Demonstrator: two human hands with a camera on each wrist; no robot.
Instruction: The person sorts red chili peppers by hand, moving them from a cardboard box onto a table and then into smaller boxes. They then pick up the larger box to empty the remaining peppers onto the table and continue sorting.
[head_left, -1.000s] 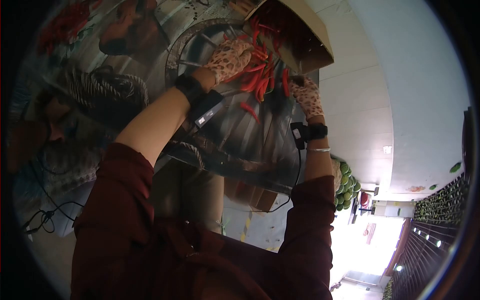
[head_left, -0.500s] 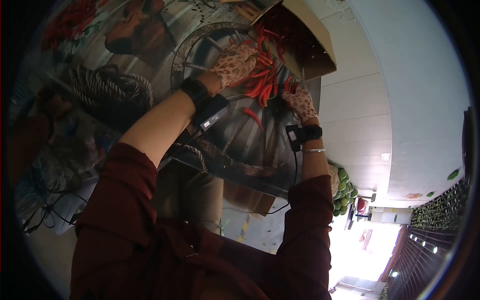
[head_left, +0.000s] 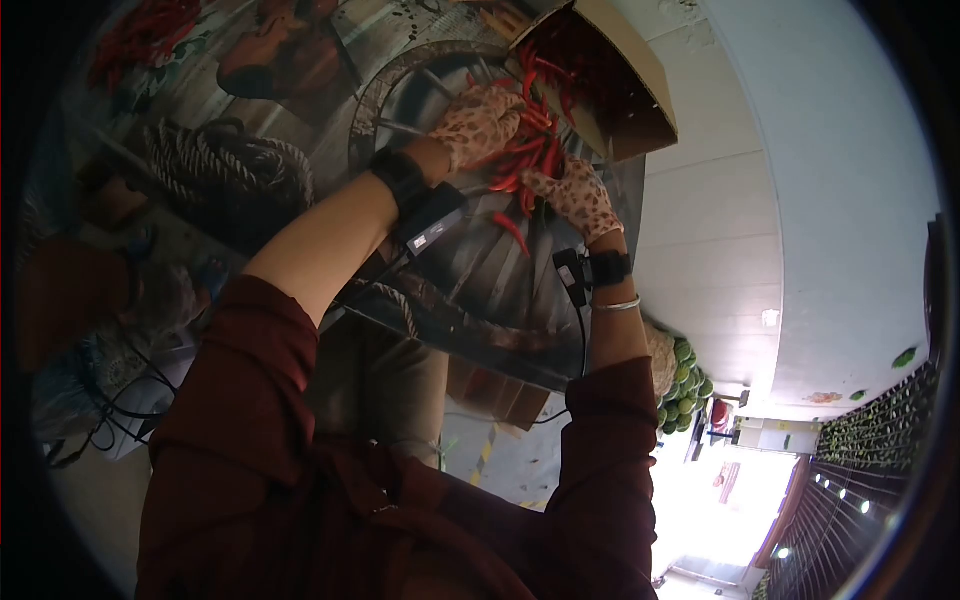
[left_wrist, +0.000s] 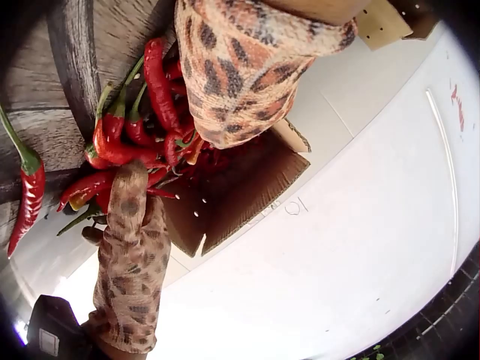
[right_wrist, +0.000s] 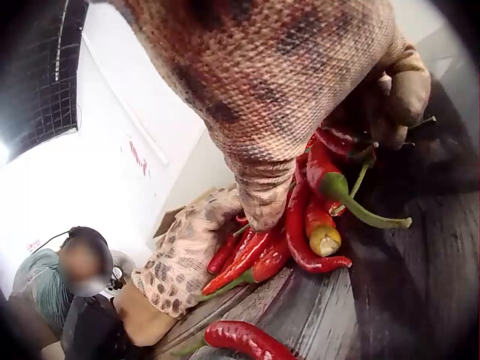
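Taken left to right in the head view, a red mass [head_left: 145, 40], too blurred to name, comes first on the far left part of the bench [head_left: 470, 290], whose covering shows a violin [head_left: 285, 55] and coiled rope [head_left: 230, 165]. Next is the left hand [head_left: 480, 120], in a spotted glove with a black wrist strap [head_left: 400, 180] behind it, reaching in to the left side of the pile of red chilies [head_left: 515, 172]. It touches the chilies, but I cannot tell whether its grip closes on any, as the fingertips are hidden. The pile lies toward the bench's right edge, just before the open cardboard box [head_left: 652, 95], which holds more chilies. One loose chili [head_left: 511, 232] (green-stemmed, in the left wrist view) lies apart, nearer the person. The right hand [head_left: 578, 197], gloved alike, grips chilies at the pile's right side, thumb down on one side and curled fingers on the other. The box stands beyond it at the right edge. Farther right, off the bench, are stacked round green things [head_left: 685, 390] beside the pale wall [head_left: 840, 200].
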